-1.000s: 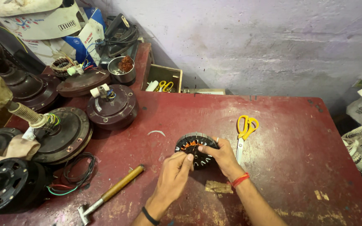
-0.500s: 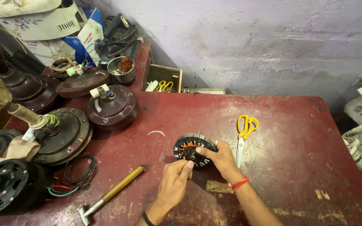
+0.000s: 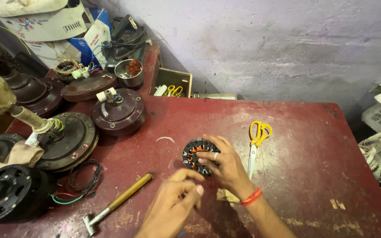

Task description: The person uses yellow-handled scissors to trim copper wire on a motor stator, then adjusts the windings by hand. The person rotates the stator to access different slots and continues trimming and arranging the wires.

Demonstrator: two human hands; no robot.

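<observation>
- Head view, now: the right hand (image 3: pixel 225 165) lies over the small round stator (image 3: pixel 198 155), a black ring with copper windings, fingers curled on its right rim and a ring on one finger; the hand grips the rim and is not spread flat.
- Stator sits flat on the red counter (image 3: pixel 296 132), near the middle, just at 9 o'clock from the right hand's knuckles.
- Left hand (image 3: pixel 173 202) hangs at 7 o'clock from the stator, clear of it, thumb and forefinger drawn together as in a pinch; whether anything thin is between them I cannot tell, as the hand is blurred.
- Yellow-handled scissors (image 3: pixel 256 141) lie just at 3 o'clock from the right hand, blades pointing towards the person.
- Wooden-handled hammer (image 3: pixel 120 203) lies at 8 o'clock from the stator, head nearest the counter's edge.
- Brown fan motor housings (image 3: pixel 120 112) stand at 10 o'clock, with loose coloured wires (image 3: pixel 78 185) beside them.
- Head view, half a second earlier and a second earlier: the left hand's fingertips were up at the stator's lower rim; now it has drawn back towards the person while the right hand stays on the ring. The stator has not shifted on the counter. That reads as a pulling stroke away from the windings, with the right hand steadying the part.
</observation>
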